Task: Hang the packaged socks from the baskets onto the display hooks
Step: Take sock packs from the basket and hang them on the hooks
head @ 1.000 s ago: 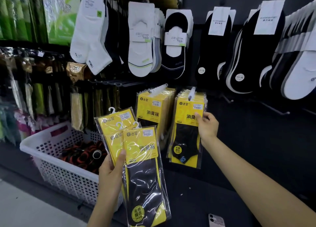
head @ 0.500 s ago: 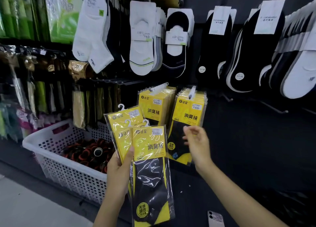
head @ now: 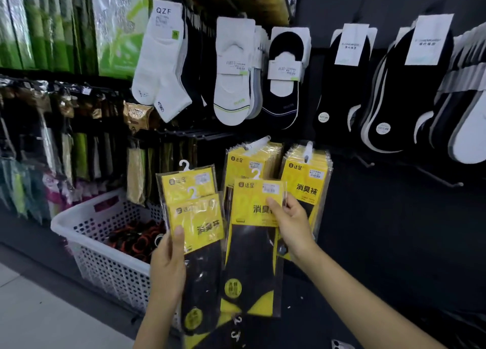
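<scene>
While the R hand point(head: 292, 225) pinches one sock pack point(head: 252, 264) by the right edge of its yellow header card, thumb on the front & fingers curled behind, the pack hangs upright in front of the display, overlapping both hung rows. Its white plastic hanger point(head: 255, 174) sits below the two white hooks & is on neither.

L hand point(head: 168, 267) grips a small stack of packs point(head: 197, 217), thumb pressed on the front card, the rest of the fingers hidden behind. At least 2 packs show, fanned slightly, each w/ its own white hanger on top. The stack is just left of the single pack, edges close; can't tell if they touch.

Behind: left hook point(head: 256, 143) carries a thick row of the same yellow packs point(head: 247, 162). Right hook point(head: 308, 149) carries another row point(head: 307, 180), partly covered by the R hand.

White perforated basket point(head: 110, 272) stands on the floor point(head: 39, 309) at lower left, near the L forearm, w/ black & orange rolled items point(head: 136, 239) inside. Above hang white ankle socks point(head: 160, 67) tagged QZF, plus white and black no-show socks on cards. A bare metal hook point(head: 444, 178) juts out at right. Corner of a phone point(head: 340, 344) shows at the bottom edge.
</scene>
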`<state>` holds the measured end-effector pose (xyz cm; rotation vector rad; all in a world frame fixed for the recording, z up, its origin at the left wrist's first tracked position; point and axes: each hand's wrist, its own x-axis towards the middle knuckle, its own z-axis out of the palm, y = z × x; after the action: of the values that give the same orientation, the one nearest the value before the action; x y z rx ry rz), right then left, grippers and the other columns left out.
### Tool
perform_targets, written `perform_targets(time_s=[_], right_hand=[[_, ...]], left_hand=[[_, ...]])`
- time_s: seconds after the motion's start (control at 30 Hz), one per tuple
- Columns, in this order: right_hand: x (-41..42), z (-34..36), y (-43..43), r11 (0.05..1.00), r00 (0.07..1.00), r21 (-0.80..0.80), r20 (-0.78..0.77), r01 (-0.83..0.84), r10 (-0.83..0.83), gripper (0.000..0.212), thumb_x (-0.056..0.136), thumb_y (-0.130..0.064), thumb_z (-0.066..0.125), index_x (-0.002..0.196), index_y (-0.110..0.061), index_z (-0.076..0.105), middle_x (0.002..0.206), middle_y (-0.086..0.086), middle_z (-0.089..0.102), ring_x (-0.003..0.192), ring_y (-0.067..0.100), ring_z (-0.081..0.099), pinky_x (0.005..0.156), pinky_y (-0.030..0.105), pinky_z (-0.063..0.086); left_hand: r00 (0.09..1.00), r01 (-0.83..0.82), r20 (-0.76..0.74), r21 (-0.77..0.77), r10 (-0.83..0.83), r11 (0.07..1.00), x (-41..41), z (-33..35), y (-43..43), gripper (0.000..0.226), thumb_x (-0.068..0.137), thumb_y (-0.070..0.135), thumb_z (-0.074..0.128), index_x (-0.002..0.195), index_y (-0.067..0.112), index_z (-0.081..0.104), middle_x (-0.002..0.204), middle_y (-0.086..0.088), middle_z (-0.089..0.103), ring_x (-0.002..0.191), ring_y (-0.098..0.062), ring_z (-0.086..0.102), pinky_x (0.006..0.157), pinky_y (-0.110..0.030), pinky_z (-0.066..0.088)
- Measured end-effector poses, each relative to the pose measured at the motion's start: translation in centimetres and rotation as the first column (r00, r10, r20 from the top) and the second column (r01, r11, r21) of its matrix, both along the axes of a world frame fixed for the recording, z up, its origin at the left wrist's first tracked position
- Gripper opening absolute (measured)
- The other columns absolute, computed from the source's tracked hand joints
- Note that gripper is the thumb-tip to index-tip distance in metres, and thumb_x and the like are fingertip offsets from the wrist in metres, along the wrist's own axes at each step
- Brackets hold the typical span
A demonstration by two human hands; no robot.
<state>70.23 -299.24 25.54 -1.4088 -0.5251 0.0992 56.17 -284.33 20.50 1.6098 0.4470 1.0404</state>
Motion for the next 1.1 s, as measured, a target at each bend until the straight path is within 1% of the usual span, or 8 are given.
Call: perform_targets(time_s=[0.07, 0.17, 0.33, 0.5, 0.57, 0.73, 0.83, 1.1], right_hand=[[0.9, 1.5, 0.8, 0.998, 0.997, -0.007, 0.041, 0.066, -0.066, 0.025, 0.095, -0.028, 0.056, 0.117, -0.039, 0.051, 0.095, -0.025, 0.07, 0.089, -0.011, 0.063, 0.078, 0.005, 0.045], [2.8, 3.2, 2.6, 0.989, 0.987, -0.033, 0.074, 0.144, -0.141, 0.048, 0.096, -0.03, 0.054, 0.141, -0.017, 0.042, 0.132, -0.003, 0.057, 0.121, 0.011, 0.053, 0.102, 0.028, 0.041], [4.9, 3.5, 5.8, 0.981, 0.978, -0.052, 0.104, 0.185, -0.179, 0.03, 0.098, -0.023, 0.052, 0.125, -0.011, 0.054, 0.129, 0.002, 0.059, 0.128, 0.018, 0.05, 0.101, 0.032, 0.044], [6.6, 2.2, 7.7, 0.957, 0.947, -0.052, 0.171, 0.285, -0.272, 0.019, 0.098, -0.022, 0.051, 0.117, -0.019, 0.054, 0.117, -0.003, 0.061, 0.122, 0.019, 0.054, 0.094, 0.027, 0.044], [7.3, 1.9, 8.1, 0.941, 0.926, -0.075, 0.216, 0.33, -0.308, 0.01, 0.099, -0.022, 0.05, 0.108, -0.025, 0.052, 0.104, -0.007, 0.061, 0.112, 0.02, 0.058, 0.087, 0.026, 0.045], [9.4, 2.2, 9.1, 0.895, 0.905, -0.149, 0.146, 0.42, -0.4, 0.035, 0.099, -0.026, 0.049, 0.13, -0.012, 0.052, 0.128, 0.004, 0.059, 0.121, 0.025, 0.054, 0.099, 0.038, 0.046], [10.2, 2.2, 9.3, 0.882, 0.902, -0.19, 0.109, 0.43, -0.417, 0.035, 0.099, -0.028, 0.05, 0.128, -0.01, 0.053, 0.126, 0.007, 0.06, 0.119, 0.028, 0.055, 0.097, 0.039, 0.047], [6.1, 1.1, 7.9, 0.934, 0.94, -0.135, 0.138, 0.331, -0.314, 0.043, 0.098, -0.026, 0.051, 0.138, -0.013, 0.04, 0.136, 0.0, 0.052, 0.124, 0.013, 0.049, 0.092, 0.023, 0.039]], left_hand=[[0.997, -0.077, 0.026, 0.057, 0.076, 0.995, -0.7, -0.2, 1.6, 0.023, 0.092, 0.046, 0.035, 0.08, 0.035, 0.051, 0.069, 0.019, 0.051, 0.065, 0.016, 0.051, 0.06, -0.009, 0.038], [0.988, -0.149, 0.041, 0.043, 0.147, 0.988, -1.5, -0.9, 3.3, 0.034, 0.093, 0.051, 0.035, 0.082, 0.024, 0.053, 0.07, 0.013, 0.055, 0.066, 0.003, 0.052, 0.061, -0.024, 0.038], [0.972, -0.228, 0.053, -0.054, 0.23, 0.972, -2.0, -1.0, 3.8, 0.052, 0.092, 0.054, 0.035, 0.077, 0.006, 0.049, 0.071, -0.008, 0.046, 0.063, -0.016, 0.041, 0.058, -0.033, 0.031], [0.96, -0.257, 0.07, -0.163, 0.271, 0.953, -1.9, -0.5, 3.0, 0.036, 0.092, 0.053, 0.036, 0.065, 0.028, 0.04, 0.064, 0.008, 0.034, 0.059, -0.006, 0.034, 0.057, -0.027, 0.027], [0.96, -0.254, 0.076, -0.175, 0.27, 0.951, -1.6, -0.7, 3.2, 0.031, 0.09, 0.055, 0.035, 0.07, 0.033, 0.044, 0.068, 0.013, 0.037, 0.064, -0.001, 0.035, 0.059, -0.026, 0.03], [0.969, -0.229, 0.055, -0.187, 0.242, 0.955, -1.2, -1.1, 3.3, 0.055, 0.091, 0.056, 0.035, 0.105, 0.01, 0.062, 0.094, -0.008, 0.063, 0.096, -0.029, 0.055, 0.082, -0.042, 0.041], [0.974, -0.205, 0.057, -0.19, 0.22, 0.96, -1.2, -0.7, 2.7, 0.055, 0.085, 0.06, 0.034, 0.085, 0.011, 0.058, 0.074, -0.003, 0.052, 0.074, -0.017, 0.048, 0.068, -0.034, 0.037], [0.992, -0.109, 0.04, -0.224, 0.121, 0.969, -0.6, -0.2, 1.1, 0.017, 0.088, 0.056, 0.036, 0.08, 0.042, 0.041, 0.076, 0.023, 0.041, 0.068, 0.012, 0.039, 0.077, -0.023, 0.032]])
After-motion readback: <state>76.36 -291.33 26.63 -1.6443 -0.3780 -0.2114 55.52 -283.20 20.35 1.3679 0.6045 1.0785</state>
